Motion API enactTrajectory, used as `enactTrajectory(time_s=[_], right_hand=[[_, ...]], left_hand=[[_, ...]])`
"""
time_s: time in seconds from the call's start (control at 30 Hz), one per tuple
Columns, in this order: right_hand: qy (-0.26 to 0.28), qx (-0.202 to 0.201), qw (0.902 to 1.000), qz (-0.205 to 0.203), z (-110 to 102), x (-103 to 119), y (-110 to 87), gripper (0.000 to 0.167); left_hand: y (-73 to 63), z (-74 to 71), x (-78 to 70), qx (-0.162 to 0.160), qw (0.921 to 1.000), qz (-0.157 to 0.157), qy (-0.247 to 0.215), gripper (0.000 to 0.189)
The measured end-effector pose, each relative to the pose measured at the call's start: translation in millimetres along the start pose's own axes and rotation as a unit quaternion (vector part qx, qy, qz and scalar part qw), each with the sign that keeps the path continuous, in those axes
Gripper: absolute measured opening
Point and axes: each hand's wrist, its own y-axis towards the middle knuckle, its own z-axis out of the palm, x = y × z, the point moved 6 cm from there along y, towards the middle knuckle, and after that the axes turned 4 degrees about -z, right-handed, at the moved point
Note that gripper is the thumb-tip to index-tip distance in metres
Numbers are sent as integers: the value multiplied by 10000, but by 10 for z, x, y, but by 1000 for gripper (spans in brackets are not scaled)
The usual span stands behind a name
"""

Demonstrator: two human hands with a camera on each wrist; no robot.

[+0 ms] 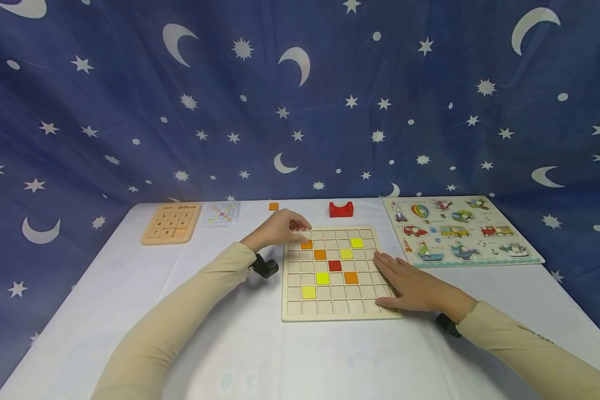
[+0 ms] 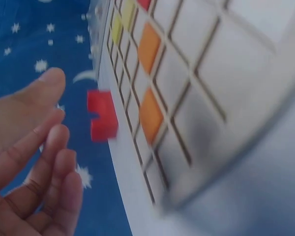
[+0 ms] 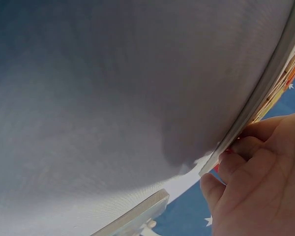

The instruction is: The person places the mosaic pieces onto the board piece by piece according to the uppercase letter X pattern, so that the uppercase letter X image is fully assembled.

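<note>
A wooden grid board (image 1: pixel 294 308) lies on the table with yellow, orange and red square tiles set in its cells. My left hand (image 1: pixel 280 226) hovers over the board's far left corner, beside an orange tile (image 1: pixel 306 244). In the left wrist view its thumb and loosely bent fingers (image 2: pixel 69 196) stand apart with nothing between them. Along the board's right edge rests my right hand (image 1: pixel 410 284), fingers stretched out and thumb spread. A red tile (image 1: pixel 335 266) sits mid-board, with a yellow tile (image 1: pixel 322 278) to its lower left and another orange tile (image 1: pixel 351 278) to its lower right.
Behind the board are a loose orange tile (image 1: pixel 273 206) and a red notched block (image 1: pixel 341 209). A pattern card (image 1: pixel 221 214) and a wooden number puzzle (image 1: pixel 171 223) lie far left. A vehicle picture puzzle (image 1: pixel 450 219) lies at right. A starry cloth (image 1: pixel 330 72) hangs behind.
</note>
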Motion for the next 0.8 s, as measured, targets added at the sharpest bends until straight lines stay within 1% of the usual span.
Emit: enactTrajectory(time_s=[0.13,0.3,0.57,0.67,0.73,0.8], right_hand=[[12,-30,10000,-16,-6,2,-4,99],[-18,-65,10000,-42,-7,8,-5,99],[18,-42,10000,-17,-7,5,-16,99],[9,-18,10000,12,-1,-3,-11,99],[-28,-2,10000,38,7,-11,-4,99],[-44,-1,10000,34,14,-16,2,100]], left_hand=[[45,-106,128,-109,9999,-16,-15,35],[110,-245,331,-412,9990,-156,4,36],[204,-422,702,-903,9935,-598,-339,38],[221,-467,830,-1085,9903,-791,-351,38],[228,-488,910,-1174,9876,-981,-347,38],[234,-501,977,-1186,9851,-1192,-370,38]])
